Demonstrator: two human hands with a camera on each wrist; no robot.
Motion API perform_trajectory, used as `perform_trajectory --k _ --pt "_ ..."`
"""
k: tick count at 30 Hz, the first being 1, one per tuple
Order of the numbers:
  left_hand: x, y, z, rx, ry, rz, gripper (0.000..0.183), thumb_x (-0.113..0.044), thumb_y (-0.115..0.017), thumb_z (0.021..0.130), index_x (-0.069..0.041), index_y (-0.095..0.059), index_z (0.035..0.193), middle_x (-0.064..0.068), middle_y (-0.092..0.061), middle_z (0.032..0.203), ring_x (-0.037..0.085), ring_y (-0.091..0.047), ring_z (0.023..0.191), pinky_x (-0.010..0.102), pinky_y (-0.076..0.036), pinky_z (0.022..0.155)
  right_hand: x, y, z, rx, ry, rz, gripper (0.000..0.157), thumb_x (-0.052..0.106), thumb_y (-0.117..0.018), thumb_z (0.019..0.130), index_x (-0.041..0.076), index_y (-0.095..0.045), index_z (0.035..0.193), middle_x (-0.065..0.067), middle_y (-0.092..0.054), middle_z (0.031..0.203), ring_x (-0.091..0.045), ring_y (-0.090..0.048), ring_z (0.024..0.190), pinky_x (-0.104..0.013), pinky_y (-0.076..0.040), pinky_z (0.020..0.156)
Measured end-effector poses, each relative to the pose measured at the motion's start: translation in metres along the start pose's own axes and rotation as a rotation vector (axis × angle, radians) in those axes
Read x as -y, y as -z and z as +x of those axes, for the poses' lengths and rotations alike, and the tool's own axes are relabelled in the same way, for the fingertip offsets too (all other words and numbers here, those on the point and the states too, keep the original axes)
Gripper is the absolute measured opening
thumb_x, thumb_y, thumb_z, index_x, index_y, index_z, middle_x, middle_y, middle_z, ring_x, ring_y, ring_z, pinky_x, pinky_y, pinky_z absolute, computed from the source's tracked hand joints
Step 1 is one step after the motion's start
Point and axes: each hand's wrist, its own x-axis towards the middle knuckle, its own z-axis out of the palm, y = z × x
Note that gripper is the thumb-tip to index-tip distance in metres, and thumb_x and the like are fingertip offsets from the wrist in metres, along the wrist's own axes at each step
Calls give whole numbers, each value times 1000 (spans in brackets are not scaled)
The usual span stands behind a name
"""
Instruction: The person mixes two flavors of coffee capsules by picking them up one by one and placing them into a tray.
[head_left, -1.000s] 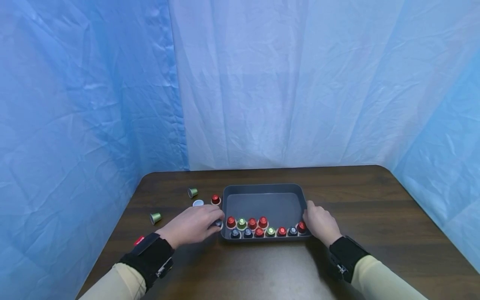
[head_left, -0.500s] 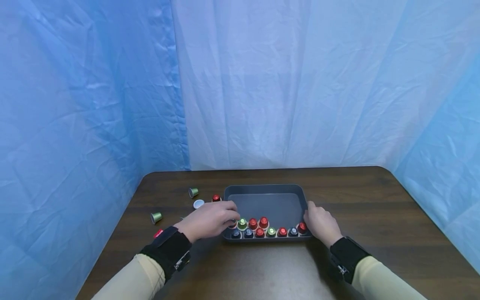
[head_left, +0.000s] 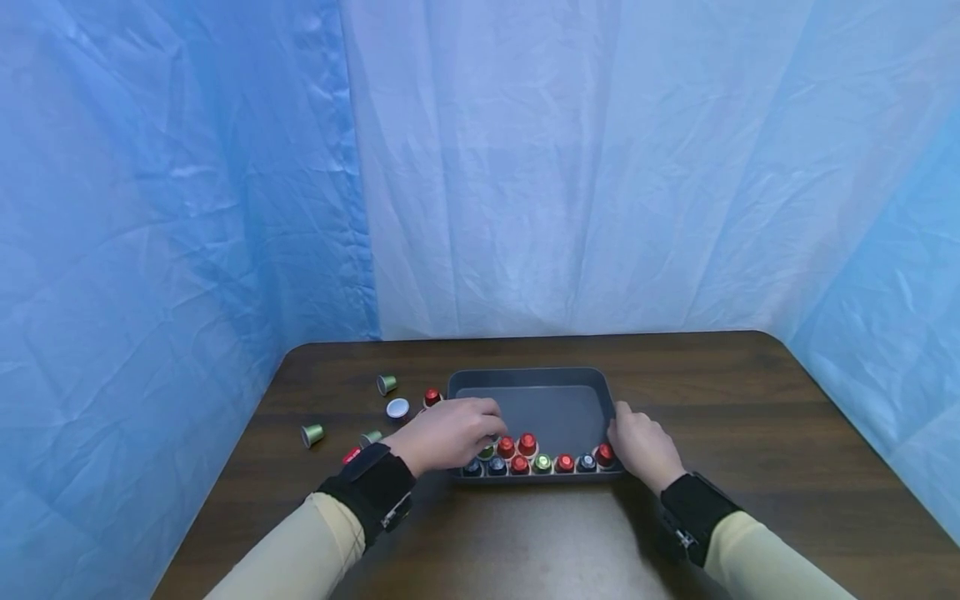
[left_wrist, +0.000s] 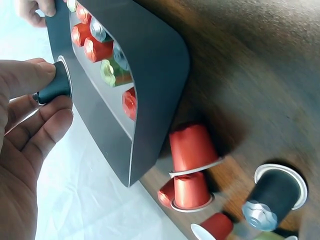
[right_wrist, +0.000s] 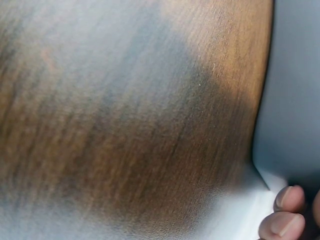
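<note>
My left hand is over the left part of a dark grey baking tray. Between thumb and fingers it pinches a dark coffee capsule, seen in the left wrist view and hidden in the head view. Red, green and dark blue capsules stand in two rows along the tray's near side, among them a red capsule and a green capsule. At the tray's right side, my right hand grips the edge; the right wrist view catches only some fingertips by the tray wall.
Left of the tray, loose capsules lie on the brown wooden table: a red capsule, a white-lidded capsule and green capsules, one farthest left. A dark capsule shows in the left wrist view. Blue-white curtains surround the table.
My left hand has moved right, from the tray's left rim to above the capsule rows, carrying the dark capsule. A green capsule on the table has come into sight behind it. The right hand stays put.
</note>
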Motion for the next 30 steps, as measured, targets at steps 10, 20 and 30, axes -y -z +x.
perform_trajectory --k 10,20,30 --pt "-8 -4 17 40 19 -29 26 -17 -79 91 -19 -77 117 -4 -69 112 9 -66 101 25 -54 95 -1 -1 0 3 6 6 34 13 -60 102 -10 -52 125 -16 -65 88 -20 -61 68 -35 -53 58" --pt "-13 -5 27 89 29 -22 31 -20 -80 90 -21 -76 121 -5 -69 114 8 -65 101 23 -54 94 -1 0 0 0 10 7 32 13 -60 102 -10 -54 122 -14 -64 86 -20 -61 67 -35 -53 57" --pt "-17 -8 33 60 -6 -6 33 -17 -80 90 -20 -75 122 -4 -70 116 8 -67 104 22 -54 94 0 1 -1 1 9 4 31 13 -59 102 -10 -53 122 -15 -64 86 -21 -60 67 -35 -51 56"
